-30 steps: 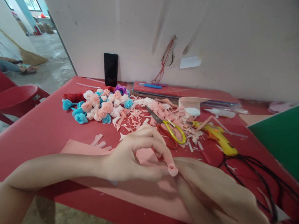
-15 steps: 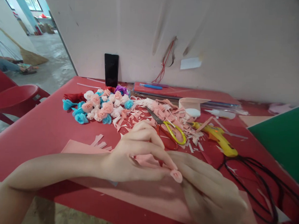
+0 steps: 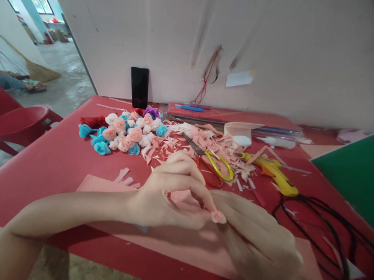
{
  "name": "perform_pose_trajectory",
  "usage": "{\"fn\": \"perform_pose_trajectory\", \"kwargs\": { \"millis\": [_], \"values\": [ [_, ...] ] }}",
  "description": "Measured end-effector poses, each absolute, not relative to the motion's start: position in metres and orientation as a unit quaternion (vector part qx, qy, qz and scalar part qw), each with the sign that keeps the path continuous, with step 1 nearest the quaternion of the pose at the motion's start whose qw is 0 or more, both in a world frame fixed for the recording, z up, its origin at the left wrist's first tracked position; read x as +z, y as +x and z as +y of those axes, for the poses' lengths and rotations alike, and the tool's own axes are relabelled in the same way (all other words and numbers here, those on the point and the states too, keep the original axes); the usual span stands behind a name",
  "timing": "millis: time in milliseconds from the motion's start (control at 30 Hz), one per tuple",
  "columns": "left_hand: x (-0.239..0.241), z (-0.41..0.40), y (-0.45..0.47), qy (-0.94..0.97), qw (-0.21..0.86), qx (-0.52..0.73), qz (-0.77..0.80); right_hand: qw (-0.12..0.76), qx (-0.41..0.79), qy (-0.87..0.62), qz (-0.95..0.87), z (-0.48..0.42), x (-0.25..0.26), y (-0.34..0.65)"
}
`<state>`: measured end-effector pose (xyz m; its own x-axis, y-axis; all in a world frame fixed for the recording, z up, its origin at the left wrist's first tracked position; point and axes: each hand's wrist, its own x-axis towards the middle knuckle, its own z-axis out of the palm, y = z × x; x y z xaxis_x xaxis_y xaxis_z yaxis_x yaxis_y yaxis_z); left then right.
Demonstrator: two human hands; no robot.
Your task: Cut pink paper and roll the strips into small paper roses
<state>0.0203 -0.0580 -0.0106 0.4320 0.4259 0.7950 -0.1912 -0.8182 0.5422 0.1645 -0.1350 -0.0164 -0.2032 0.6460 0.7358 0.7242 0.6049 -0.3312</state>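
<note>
A small pink paper rose sits between the fingertips of both hands, above a sheet of pink paper. My left hand pinches its left side between thumb and index finger, the other fingers curled. From the right, my right hand grips the rose's other side, its fingers pressed together; part of that grip is hidden. Beyond my hands lie scissors with yellow and red handles and a heap of pink paper scraps. Finished paper roses in pink, white and blue are clustered at the left.
A yellow glue gun with a black cord lies at the right. Behind it are a white bottle and a green board. A black phone leans on the wall. A red chair stands left of the table.
The rose has moved slightly left and turned between my fingertips. My right hand has shifted a little left with it; the left hand's thumb and index finger have closed in slightly.
</note>
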Motion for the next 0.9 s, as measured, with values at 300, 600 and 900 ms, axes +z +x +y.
{"fn": "perform_pose_trajectory", "kwargs": {
  "millis": [300, 600, 900],
  "values": [
    [-0.008, -0.056, 0.016, 0.800, 0.301, 0.513, 0.081, 0.471, 0.066, -0.427, -0.769, -0.130, -0.019, 0.166],
    [-0.008, -0.052, 0.015, 0.824, 0.248, 0.504, 0.075, 0.499, 0.105, -0.443, -0.737, -0.129, -0.008, 0.159],
    [0.001, -0.056, 0.007, 0.830, -0.061, 0.549, 0.081, 0.520, 0.085, -0.454, -0.719, -0.133, -0.010, 0.155]
  ]
}}
